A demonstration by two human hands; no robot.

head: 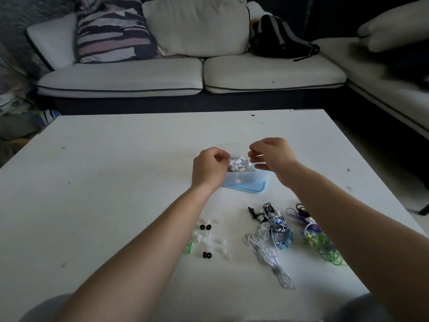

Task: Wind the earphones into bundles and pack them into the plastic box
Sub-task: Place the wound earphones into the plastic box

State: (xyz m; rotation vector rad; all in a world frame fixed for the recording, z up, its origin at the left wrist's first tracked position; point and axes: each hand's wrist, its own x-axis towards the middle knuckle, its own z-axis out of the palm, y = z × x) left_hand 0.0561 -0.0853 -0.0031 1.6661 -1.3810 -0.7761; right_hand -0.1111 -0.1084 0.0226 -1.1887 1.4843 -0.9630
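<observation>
A clear plastic box (pixel 246 178) stands on its blue lid (pixel 249 189) in the middle of the white table (pixel 116 170). White earphones (pixel 236 165) lie bundled inside it. My left hand (pixel 209 168) is at the box's left edge, its curled fingers gripping the white bundle. My right hand (pixel 271 154) hovers over the box's right side and pinches a white cable end between thumb and fingers. Closer to me lie a tangle of white, black and blue earphones (pixel 271 228) and a purple and green tangle (pixel 318 238).
Several loose ear tips, black (pixel 205 227), clear and green (pixel 189 248), are scattered left of the tangles. A white sofa (pixel 162 77) with cushions and a black backpack (pixel 278 40) stands beyond the table's far edge.
</observation>
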